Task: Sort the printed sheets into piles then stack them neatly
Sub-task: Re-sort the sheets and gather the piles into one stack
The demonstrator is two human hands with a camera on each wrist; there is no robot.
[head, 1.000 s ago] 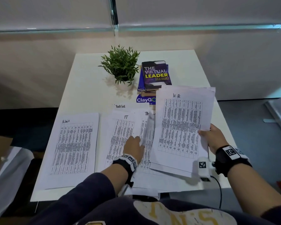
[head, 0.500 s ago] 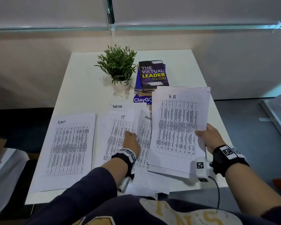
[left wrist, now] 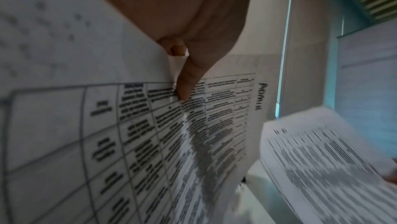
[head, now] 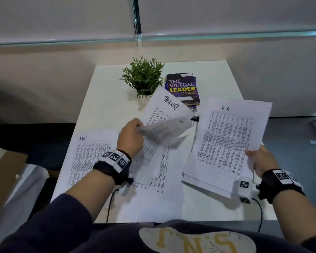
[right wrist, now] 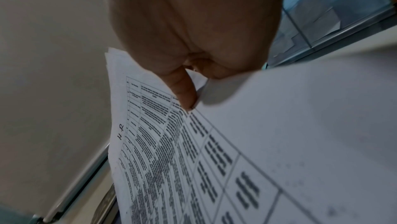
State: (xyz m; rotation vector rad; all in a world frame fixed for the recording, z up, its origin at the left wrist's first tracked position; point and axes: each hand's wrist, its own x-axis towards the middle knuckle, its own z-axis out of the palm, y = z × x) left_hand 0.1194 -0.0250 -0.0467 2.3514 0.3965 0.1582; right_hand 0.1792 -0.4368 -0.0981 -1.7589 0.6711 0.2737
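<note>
You are in the sorting step: your left hand [head: 130, 137] lifts one sheet [head: 164, 131] off the middle spread [head: 157, 168], and the piles are not yet finished. In the left wrist view the thumb [left wrist: 187, 83] presses on the printed face and pinches the sheet against fingers behind it, which are hidden. The heading there reads "ADMIN", so I judge this sheet belongs on the Admin pile [head: 91, 152] at the left of the table [head: 106, 99].

Your right hand [head: 261, 159] holds the HR bundle [head: 224, 141] at its right edge, thumb [right wrist: 184, 92] on top and pinching; the other fingers are under the paper and I cannot tell how they lie. The bundle is raised at the right and its lower left corner seems to rest on the table.

The lifted sheet is curled and blurred. Its long axis runs from your hand towards the right and a little away, with the heading end at the far right, near the book [head: 182, 88]. The Admin pile lies with its long axis going away from you, heading at the far end. So the next move calls for turning the sheet until its heading points away from you, then bringing it left and laying it flat, edges matched. The bundle's long axis also goes away from you, tilted slightly right, heading far.
</note>
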